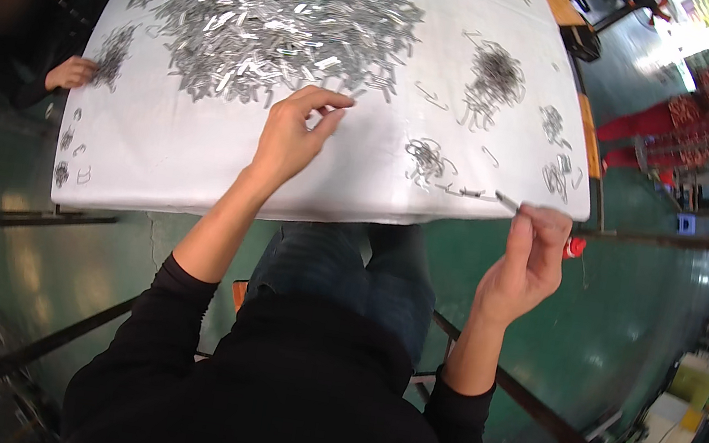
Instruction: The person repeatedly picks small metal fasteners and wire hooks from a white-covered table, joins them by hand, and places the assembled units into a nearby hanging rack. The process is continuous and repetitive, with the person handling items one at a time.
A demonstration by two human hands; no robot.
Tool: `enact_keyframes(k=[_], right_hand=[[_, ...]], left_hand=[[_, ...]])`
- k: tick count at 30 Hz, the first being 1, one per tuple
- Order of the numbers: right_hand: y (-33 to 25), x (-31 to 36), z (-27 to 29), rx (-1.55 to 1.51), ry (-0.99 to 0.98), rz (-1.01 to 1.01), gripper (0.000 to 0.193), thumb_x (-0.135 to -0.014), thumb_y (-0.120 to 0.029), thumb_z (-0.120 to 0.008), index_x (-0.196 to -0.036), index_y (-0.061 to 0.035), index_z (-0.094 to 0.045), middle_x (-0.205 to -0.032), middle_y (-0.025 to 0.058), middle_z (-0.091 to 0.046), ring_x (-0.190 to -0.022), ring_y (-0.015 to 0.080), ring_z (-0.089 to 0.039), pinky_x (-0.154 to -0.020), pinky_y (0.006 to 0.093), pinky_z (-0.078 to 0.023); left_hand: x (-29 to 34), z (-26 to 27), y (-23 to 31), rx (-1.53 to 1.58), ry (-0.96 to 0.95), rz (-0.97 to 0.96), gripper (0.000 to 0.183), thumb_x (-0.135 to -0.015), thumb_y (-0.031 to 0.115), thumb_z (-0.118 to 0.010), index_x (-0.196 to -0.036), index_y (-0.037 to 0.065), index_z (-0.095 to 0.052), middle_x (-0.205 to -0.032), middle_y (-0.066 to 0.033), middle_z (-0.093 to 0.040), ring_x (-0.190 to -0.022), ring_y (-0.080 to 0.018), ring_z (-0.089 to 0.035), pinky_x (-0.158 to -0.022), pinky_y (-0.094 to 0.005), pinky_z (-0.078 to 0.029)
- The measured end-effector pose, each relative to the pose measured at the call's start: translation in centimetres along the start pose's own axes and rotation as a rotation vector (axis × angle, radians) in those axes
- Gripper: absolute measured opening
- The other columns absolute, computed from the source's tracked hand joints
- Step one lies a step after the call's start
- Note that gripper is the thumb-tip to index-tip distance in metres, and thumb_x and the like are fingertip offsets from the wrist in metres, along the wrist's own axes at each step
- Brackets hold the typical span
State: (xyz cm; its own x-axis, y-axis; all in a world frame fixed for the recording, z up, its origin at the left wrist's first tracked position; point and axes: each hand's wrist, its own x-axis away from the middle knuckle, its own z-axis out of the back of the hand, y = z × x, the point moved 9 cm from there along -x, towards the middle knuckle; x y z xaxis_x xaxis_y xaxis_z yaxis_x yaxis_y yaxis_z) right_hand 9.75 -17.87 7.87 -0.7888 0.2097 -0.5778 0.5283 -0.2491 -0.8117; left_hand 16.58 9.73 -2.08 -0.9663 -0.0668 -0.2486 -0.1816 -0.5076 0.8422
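Left hand [292,133] is pinching a clip at the pile [275,15] edge; right hand [531,255] is pinching a metal strip [507,202] over the table [199,163] rim.

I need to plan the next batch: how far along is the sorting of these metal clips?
Done: a few small bunches lie set apart on the white table, right of the big pile. In hand: the left hand pinches at the pile's edge; the right hand holds a thin metal piece. Left: the large loose pile, by far most of the clips.
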Motion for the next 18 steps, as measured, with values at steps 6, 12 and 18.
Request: enact_keyframes(k=[6,12,18], right_hand=[[3.7,-4.8,-8.4,-0.287,-0.134,-0.082,0.007,-0.085,0.004,-0.058,-0.091,0.0026,-0.061,-0.094,0.0065,-0.056,-0.082,0.0102,-0.05,-0.074,0.0223,-0.041],[5.8,-6.3,-12.6,-0.342,-0.209,-0.156,0.006,-0.084,-0.001,-0.064,-0.089,-0.0008,-0.062,-0.094,0.0059,-0.059,-0.085,0.0108,-0.055,-0.074,0.0226,-0.043],[6.2,-6.9,-13.5,-0.326,-0.258,-0.146,0.007,-0.083,-0.003,-0.066,-0.089,-0.0007,-0.063,-0.093,0.006,-0.06,-0.083,0.0108,-0.055,-0.073,0.0226,-0.042]], left_hand=[[0.1,-1.4,-5.7,-0.349,-0.086,-0.081,0.009,-0.076,0.013,-0.068,-0.085,0.009,-0.068,-0.086,-0.0039,-0.062,-0.082,-0.0229,-0.058,-0.073,-0.0354,-0.045],[0.4,-4.2,-5.3,-0.692,-0.34,-0.237,0.014,-0.077,0.015,-0.066,-0.088,0.011,-0.06,-0.089,-0.0034,-0.057,-0.091,-0.023,-0.055,-0.079,-0.0373,-0.042],[0.6,-3.5,-5.9,-0.468,-0.367,-0.066,0.013,-0.078,0.013,-0.066,-0.087,0.009,-0.058,-0.088,-0.0059,-0.057,-0.09,-0.0236,-0.055,-0.079,-0.0363,-0.042]])
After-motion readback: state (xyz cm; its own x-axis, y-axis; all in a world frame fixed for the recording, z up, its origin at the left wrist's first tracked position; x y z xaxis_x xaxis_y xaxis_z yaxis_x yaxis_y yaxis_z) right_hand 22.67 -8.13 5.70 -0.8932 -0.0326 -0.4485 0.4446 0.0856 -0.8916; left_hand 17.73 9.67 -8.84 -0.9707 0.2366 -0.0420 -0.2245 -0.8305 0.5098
